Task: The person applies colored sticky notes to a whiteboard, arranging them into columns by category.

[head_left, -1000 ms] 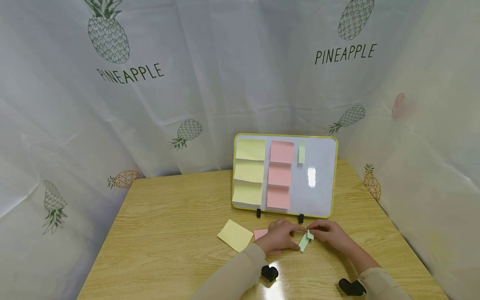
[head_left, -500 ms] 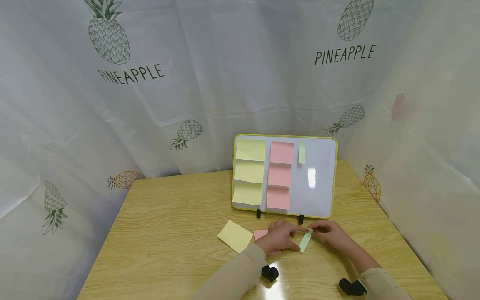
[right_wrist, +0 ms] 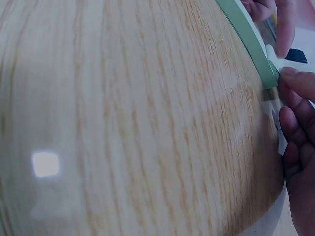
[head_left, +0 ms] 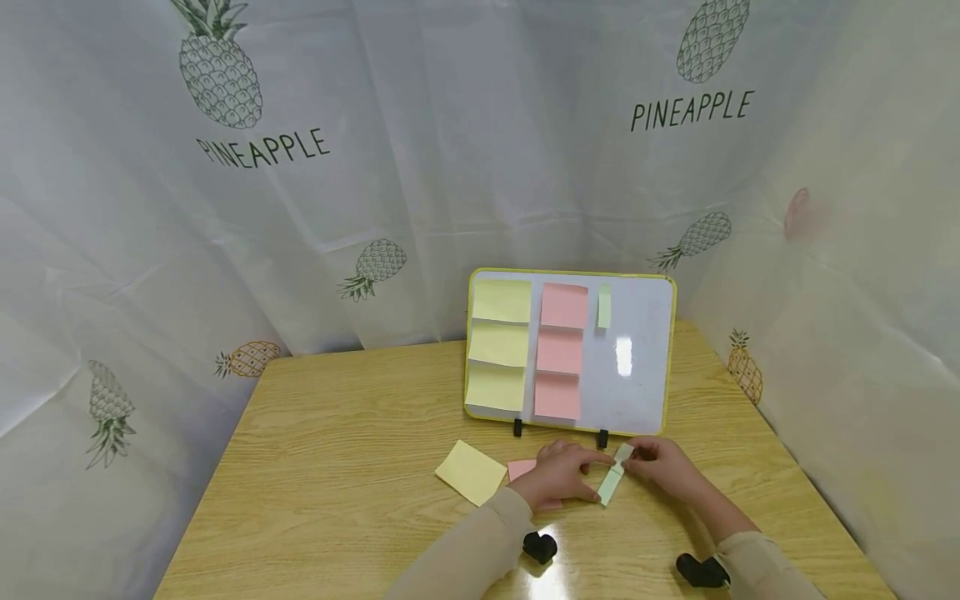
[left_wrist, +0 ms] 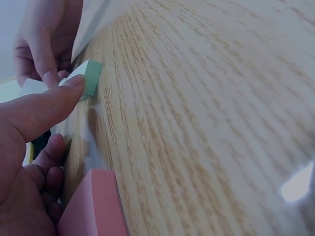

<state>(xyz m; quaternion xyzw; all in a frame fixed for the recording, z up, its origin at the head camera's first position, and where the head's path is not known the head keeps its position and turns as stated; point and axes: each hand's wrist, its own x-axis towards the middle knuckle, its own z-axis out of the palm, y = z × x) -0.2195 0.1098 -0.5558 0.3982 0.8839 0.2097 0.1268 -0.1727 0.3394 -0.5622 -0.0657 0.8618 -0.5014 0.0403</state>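
Observation:
A narrow pale green sticky note pad [head_left: 608,490] lies on the table below the whiteboard. My left hand [head_left: 558,473] holds it, thumb at the near end and index finger toward the far end; the left wrist view shows the thumb against the green pad [left_wrist: 92,78]. My right hand [head_left: 666,467] pinches a green sticky note [head_left: 624,452], the top sheet, which extends past the pad's far end. In the right wrist view, the thumb and finger of the right hand [right_wrist: 300,105] meet at the end of the pad [right_wrist: 251,44]. A pink sticky note pad [head_left: 521,469] lies partly hidden under my left hand.
A yellow-framed whiteboard [head_left: 637,392] stands on black feet behind the hands. It bears a column of yellow notes [head_left: 498,344], a column of pink notes [head_left: 559,350] and one green note [head_left: 604,307]. A yellow sticky note pad [head_left: 470,472] lies left of the hands.
The top green sheet, folded back over the pad a second ago, now stretches out beyond its far end. My right hand has shifted slightly away from me; the left hand has stayed put.

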